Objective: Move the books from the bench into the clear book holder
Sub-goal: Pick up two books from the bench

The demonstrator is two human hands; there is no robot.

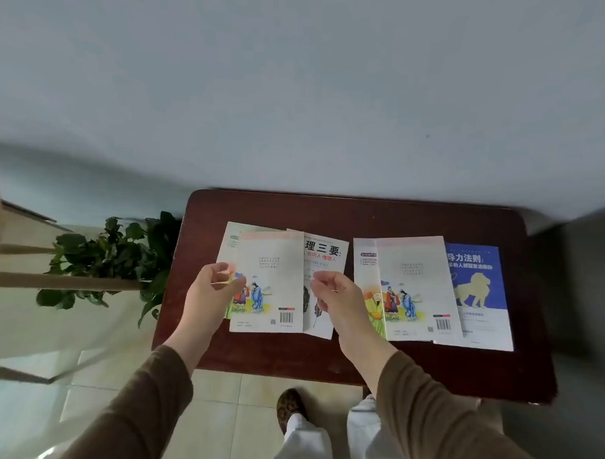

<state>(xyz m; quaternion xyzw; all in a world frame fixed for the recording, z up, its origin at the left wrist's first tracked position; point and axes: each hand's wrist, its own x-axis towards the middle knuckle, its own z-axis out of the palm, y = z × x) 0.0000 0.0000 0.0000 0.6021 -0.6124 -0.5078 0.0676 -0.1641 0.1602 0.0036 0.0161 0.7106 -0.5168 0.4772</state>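
I see both hands poised over the left stack of books [267,282] on the dark worktop [362,206], left grip [216,287] and right grip [330,290] loosely curled, holding nothing, apparently ready to gather them; no clear holder in view

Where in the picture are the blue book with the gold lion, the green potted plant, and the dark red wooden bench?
Blue book with the gold lion [474,285]: head view, on the lion.
Green potted plant [113,256]: head view, on its leaves.
Dark red wooden bench [362,213]: head view, on bare top behind the books.

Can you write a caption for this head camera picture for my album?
Two hands, left and right, hover over books spread on a dark wooden bench.
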